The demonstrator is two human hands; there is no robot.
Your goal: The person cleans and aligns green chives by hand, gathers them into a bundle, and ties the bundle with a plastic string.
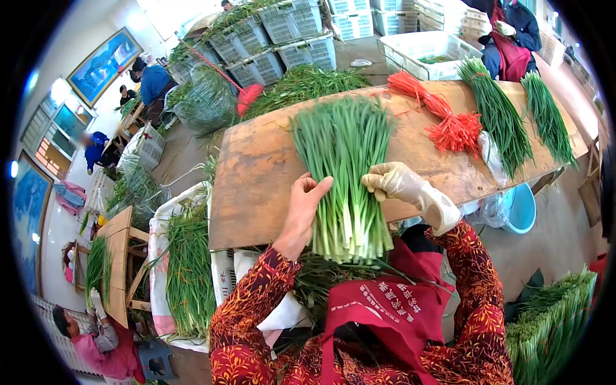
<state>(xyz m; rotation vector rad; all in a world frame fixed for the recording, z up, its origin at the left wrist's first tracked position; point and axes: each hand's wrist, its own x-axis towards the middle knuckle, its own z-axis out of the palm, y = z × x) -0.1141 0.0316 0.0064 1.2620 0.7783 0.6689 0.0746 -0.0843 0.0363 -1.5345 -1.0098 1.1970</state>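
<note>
A thick bundle of garlic chives (pixel 346 186) lies across the wooden table's near edge, its green leaves pointing away and its pale stem ends hanging over towards me. My left hand (pixel 301 208), bare, grips the bundle's left side, with the thumb on top and the fingers partly hidden. On the right side, my right hand (pixel 401 186), in a pale glove, is closed with its fingertips pinching the outer stalks. No tie shows around this bundle. Red plastic strips (pixel 443 119) lie bunched farther back on the wooden table (pixel 256 186).
Two bundles of chives (pixel 494 115) (pixel 548 119) rest on the table's right part. Loose chives fill a white-lined basket (pixel 192 269) at left. A blue basin (pixel 520 208) stands below right. Stacked grey crates (pixel 292 22) stand behind, and several people work around the room.
</note>
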